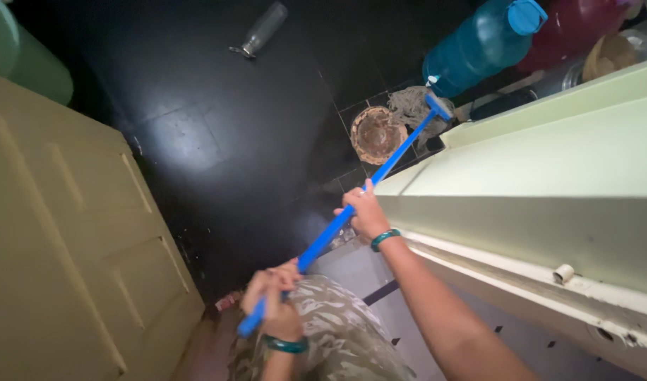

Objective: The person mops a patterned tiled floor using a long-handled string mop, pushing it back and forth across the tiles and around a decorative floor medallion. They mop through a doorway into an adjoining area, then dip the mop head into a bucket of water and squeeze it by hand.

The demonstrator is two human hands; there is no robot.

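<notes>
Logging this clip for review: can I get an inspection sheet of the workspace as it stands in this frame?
Surface: dark glossy tiled floor, wet-looking sheen.
Job's things: long blue plastic mop handle, its grey stringy mop head on the floor beside a round rusty-brown floor drain.
Clutter: clear plastic bottle lying on the floor; large blue water jug; dark red container.
Hands: left hand grips the handle's near end; right hand grips it midway; a green bangle on each wrist.
Cables: nothing seen.
Surroundings: cream panelled door at left; pale green ledge at right.
</notes>
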